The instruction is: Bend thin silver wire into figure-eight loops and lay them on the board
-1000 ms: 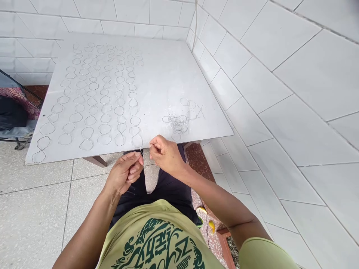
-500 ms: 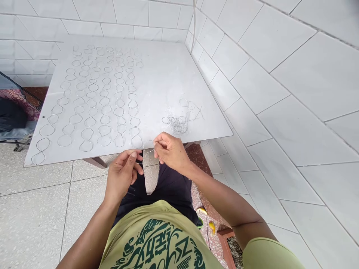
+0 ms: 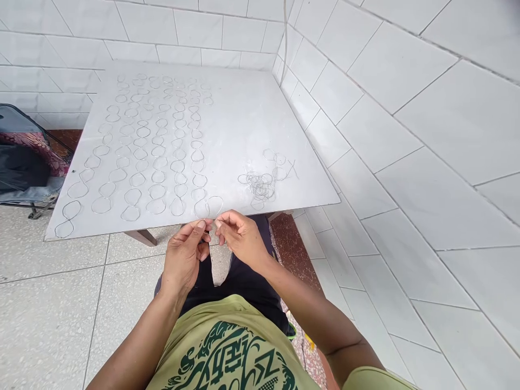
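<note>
My left hand (image 3: 187,254) and my right hand (image 3: 240,238) meet just below the near edge of a white table (image 3: 239,119). Both pinch a thin wire piece; its loop (image 3: 214,206) lies over the table edge right above my fingertips. Several rows of figure-eight wire shapes (image 3: 150,151) cover the left half of the table. A tangled heap of loose wire rings (image 3: 262,184) lies to the right of my hands, near the front edge.
White tiled walls (image 3: 406,119) close in the table at the back and the right. A dark bag on a frame (image 3: 24,162) stands at the far left on the speckled floor. A thin cord (image 3: 284,38) hangs in the back corner.
Both hands rose a little toward the table edge and their fingertips came together. The wire loop now rests on the table beside the last row.
</note>
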Demonstrator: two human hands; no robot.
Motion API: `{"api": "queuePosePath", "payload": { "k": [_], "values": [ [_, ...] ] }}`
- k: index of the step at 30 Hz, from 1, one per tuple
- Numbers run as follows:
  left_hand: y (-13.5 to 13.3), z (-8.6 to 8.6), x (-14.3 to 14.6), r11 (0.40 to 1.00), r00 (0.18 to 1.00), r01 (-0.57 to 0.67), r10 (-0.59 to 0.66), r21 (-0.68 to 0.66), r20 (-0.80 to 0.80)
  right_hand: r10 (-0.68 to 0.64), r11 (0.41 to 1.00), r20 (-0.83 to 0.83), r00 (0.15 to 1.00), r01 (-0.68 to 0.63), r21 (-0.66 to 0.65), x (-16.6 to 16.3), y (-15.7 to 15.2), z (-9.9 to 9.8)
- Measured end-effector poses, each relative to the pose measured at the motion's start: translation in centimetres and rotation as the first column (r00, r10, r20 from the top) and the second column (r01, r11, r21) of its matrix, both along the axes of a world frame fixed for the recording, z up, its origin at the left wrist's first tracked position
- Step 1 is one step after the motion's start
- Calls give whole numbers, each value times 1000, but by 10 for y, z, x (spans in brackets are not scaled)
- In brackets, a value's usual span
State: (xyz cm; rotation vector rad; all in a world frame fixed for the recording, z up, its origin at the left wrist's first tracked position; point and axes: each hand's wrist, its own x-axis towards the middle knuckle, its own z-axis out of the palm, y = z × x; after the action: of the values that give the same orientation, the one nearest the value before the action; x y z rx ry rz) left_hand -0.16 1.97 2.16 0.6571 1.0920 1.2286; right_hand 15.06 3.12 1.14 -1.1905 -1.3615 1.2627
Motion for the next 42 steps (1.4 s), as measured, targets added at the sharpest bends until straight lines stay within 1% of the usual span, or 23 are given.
{"api": "queuePosePath", "payload": {
  "k": [3,5,7,11,14,16,19,24,27,29,31,34,36,38,39,40,42],
  "values": [
    [-2,-5,1,998,992,3,4,56,-124,-16,1000,12,1000,16,13,1,0,-3],
    [-3,-7,0,994,974,35,-10,104,-228,-17,1000,38,999,16,26,2,-1,-3],
    [-4,-8,-2,989,957,63,-21,136,-288,-20,1000,52,998,18,25,3,-2,-2],
    [-4,-9,-5,980,950,119,-65,161,-306,17,1000,37,999,-16,-26,6,-2,2],
    [-5,-10,-6,975,946,135,-75,174,-316,59,996,26,998,-58,-69,8,0,6],
    [-6,-10,-6,977,950,129,-72,172,-304,84,994,25,996,-82,-78,10,2,9],
    [-7,-8,-7,979,967,124,-83,159,-242,110,993,50,993,-107,-50,14,4,10],
    [0,0,-13,982,994,61,-43,177,-103,144,989,168,975,-145,-7,19,2,10],
    [9,4,-17,991,999,46,-45,127,-9,153,985,233,960,-167,43,20,-1,11],
    [16,7,-20,994,996,83,-85,71,17,163,976,288,944,-197,94,20,-1,12],
    [21,10,-25,986,986,166,-167,23,22,169,962,340,925,-229,145,21,-1,13],
    [27,13,-31,945,946,325,-324,-34,26,190,941,383,904,-279,192,23,0,15],
    [29,14,-34,921,923,386,-385,-60,22,206,931,387,899,-301,205,25,1,15],
    [30,14,-35,910,913,407,-406,-77,26,212,939,357,910,-290,183,25,0,15],
    [30,14,-35,907,911,412,-411,-87,37,214,951,319,923,-272,148,25,0,14],
    [30,14,-34,905,910,415,-412,-99,51,218,963,264,940,-250,96,25,-1,12],
    [29,13,-33,905,912,409,-402,-118,75,220,975,100,970,-217,-42,23,-3,7]
  ]
}}
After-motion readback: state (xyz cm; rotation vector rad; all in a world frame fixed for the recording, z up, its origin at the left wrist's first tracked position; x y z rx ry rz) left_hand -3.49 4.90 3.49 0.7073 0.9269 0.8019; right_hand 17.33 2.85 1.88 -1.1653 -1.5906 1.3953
